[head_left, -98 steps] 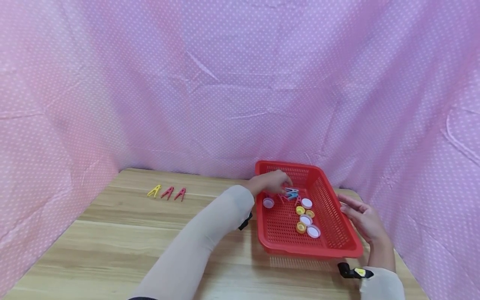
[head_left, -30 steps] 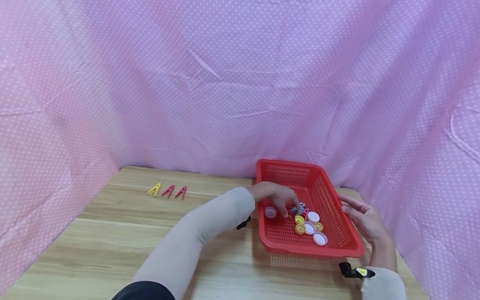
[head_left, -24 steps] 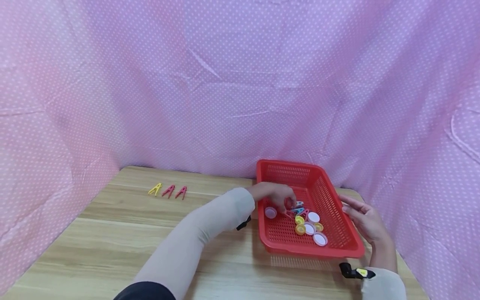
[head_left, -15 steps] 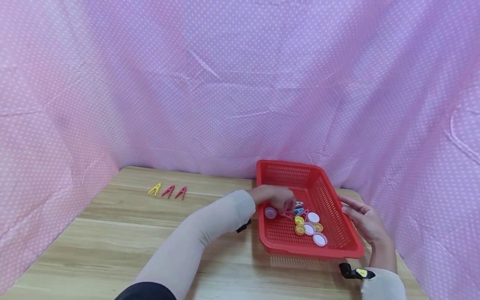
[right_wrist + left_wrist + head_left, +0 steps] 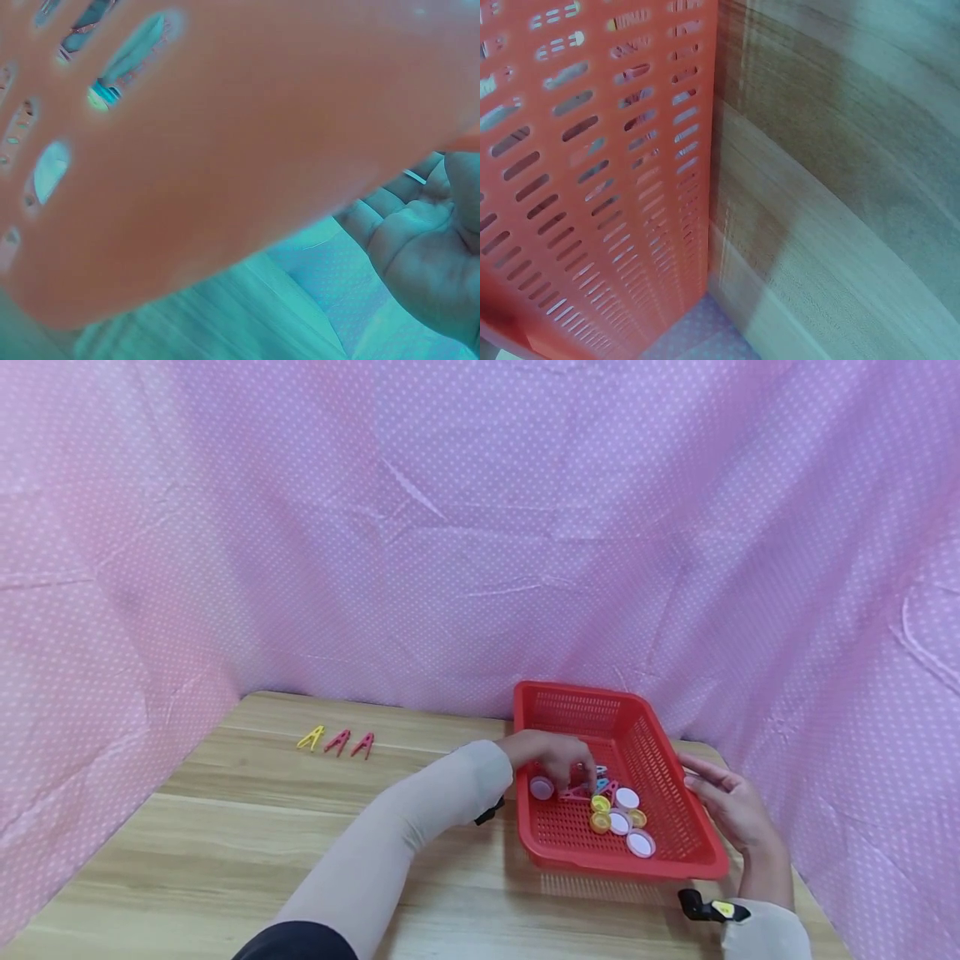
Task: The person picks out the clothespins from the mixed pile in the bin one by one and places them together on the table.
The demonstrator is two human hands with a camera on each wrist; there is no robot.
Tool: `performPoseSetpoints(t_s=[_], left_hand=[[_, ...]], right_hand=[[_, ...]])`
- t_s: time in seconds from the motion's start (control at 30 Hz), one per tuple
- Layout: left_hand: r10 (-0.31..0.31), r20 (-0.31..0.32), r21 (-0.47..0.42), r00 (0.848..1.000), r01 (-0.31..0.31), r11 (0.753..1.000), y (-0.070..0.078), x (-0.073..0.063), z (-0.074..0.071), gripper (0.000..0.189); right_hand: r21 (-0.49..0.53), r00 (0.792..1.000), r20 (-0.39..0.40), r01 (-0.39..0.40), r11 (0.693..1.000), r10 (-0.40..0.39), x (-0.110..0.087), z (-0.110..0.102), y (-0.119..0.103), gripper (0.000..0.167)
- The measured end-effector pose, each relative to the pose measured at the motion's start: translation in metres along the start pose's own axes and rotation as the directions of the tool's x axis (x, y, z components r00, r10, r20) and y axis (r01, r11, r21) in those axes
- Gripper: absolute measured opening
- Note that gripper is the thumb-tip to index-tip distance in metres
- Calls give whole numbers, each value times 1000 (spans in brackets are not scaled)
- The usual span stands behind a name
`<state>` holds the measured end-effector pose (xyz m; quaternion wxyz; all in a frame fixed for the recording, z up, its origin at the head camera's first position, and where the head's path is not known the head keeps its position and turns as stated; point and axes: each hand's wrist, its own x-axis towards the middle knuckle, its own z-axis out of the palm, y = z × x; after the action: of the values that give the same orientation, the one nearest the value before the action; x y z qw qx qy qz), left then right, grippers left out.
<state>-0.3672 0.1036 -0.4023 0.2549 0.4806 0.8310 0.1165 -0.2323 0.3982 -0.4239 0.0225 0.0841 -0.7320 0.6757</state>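
My left hand (image 5: 555, 757) reaches over the left rim into a red plastic basket (image 5: 525, 831). Its thumb and fingers point down and stand apart above several small plastic clothespins. A pink clothespin (image 5: 574, 794) lies below the thumb, and a blue clothespin (image 5: 601, 786) is close to the fingertips; whether they touch is hidden. Another pink clothespin (image 5: 612, 788) lies to the right. My right hand (image 5: 735, 810) holds the basket's right side at the rim. In the right wrist view its palm (image 5: 427, 247) shows beside the basket wall, the fingertips partly hidden.
White caps (image 5: 641, 842) and yellow caps (image 5: 600, 822) lie in the basket, with a pinkish cap (image 5: 542, 788) near its left wall. On the wooden table (image 5: 225, 852) at left are a yellow clothespin (image 5: 311, 737) and two pink ones (image 5: 338, 742). A dotted pink cloth (image 5: 480, 543) hangs behind.
Inside the basket my left hand has come nearer and its fingers have spread again after bunching. Clothespins and caps have shifted toward the near side; the left pink clothespin has turned. The right hand stays put.
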Motion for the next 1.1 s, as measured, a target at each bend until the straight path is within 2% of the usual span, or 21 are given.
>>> performPoseSetpoints(t_s=[0.17,0.33,0.5,0.83,0.97,1.1], left_hand=[[-41,7,-11,999,41,999,1,0,-1,47],[-30,11,-32,999,30,999,2,1,-1,34],[-17,-11,33,1000,17,999,1,2,1,26],[-36,-55,114,998,42,993,2,-1,2,24],[-65,-45,79,997,68,995,3,-2,3,15],[-70,-50,38,996,72,997,2,-3,4,15]], right_hand=[[19,1000,9,2,1000,-2,-1,-1,1,40],[1,1000,-7,-14,1000,14,-1,-3,-1,40],[15,1000,2,1,1000,-1,0,0,-2,39],[-4,1000,-20,-14,1000,14,-1,3,-3,40],[-5,1000,-16,-13,1000,13,-1,3,-3,39],[1,1000,-14,-13,1000,13,-1,4,-3,39]])
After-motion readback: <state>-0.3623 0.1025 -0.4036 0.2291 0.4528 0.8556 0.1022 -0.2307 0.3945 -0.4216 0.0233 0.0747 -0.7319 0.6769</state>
